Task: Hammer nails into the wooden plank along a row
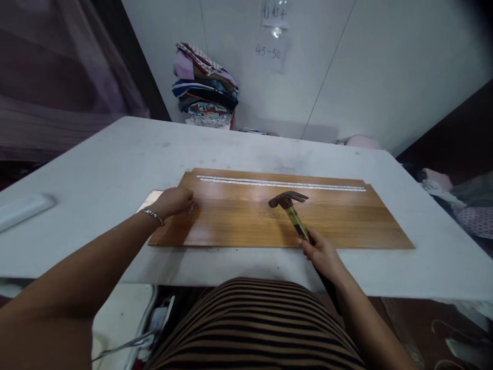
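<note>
A long brown wooden board (pixel 339 218) lies flat on a white table (pixel 115 164). A pale strip (pixel 281 183) runs along its far edge. My right hand (pixel 322 254) is closed round the yellow handle of a claw hammer (pixel 289 201), whose dark head rests on the board near a row of small dark dots. My left hand (pixel 173 201), with a bracelet on the wrist, rests at the board's left end, fingers pinched on a small thin metal piece, possibly a nail (pixel 191 207).
A pile of folded clothes (pixel 206 87) stands against the white wall behind the table. A white flat object (pixel 23 208) lies at the table's left edge. Paper notes (pixel 271 51) hang on the wall. Cables and a power strip (pixel 156 321) lie below the table.
</note>
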`<state>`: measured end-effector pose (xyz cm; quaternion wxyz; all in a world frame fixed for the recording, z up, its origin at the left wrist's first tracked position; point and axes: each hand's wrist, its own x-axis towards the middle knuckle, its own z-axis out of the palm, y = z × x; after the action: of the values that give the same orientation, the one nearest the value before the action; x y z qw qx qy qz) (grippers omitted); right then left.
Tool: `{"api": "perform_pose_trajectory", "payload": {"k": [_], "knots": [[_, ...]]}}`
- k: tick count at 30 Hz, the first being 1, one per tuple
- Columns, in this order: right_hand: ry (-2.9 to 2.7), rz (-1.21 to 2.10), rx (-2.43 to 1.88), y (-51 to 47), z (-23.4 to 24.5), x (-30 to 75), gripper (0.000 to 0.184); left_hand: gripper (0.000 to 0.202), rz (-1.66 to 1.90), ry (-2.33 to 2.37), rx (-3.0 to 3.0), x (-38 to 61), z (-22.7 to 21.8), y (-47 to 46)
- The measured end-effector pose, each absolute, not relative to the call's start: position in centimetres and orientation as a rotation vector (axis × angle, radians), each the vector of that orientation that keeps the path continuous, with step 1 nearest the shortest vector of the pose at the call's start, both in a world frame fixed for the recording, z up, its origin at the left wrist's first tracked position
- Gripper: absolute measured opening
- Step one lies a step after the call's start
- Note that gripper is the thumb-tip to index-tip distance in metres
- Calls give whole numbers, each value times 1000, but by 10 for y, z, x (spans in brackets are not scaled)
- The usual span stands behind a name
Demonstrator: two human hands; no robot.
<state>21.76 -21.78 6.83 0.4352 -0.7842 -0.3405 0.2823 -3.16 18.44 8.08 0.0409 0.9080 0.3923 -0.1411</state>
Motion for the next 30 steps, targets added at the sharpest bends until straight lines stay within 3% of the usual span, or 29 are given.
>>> {"api": "perform_pose_trajectory", "payload": {"k": [8,17,30], "knots": [[-828,721,-1944,-218,70,216,50,16,-318,1206,2699,-33,74,192],[-732,711,-2015,-221,58,225,67,14,-23,1363,2443,-50,79,194],[-683,725,-2053,-214,39,227,56,25,-5,1471,2506,-56,62,203]]}}
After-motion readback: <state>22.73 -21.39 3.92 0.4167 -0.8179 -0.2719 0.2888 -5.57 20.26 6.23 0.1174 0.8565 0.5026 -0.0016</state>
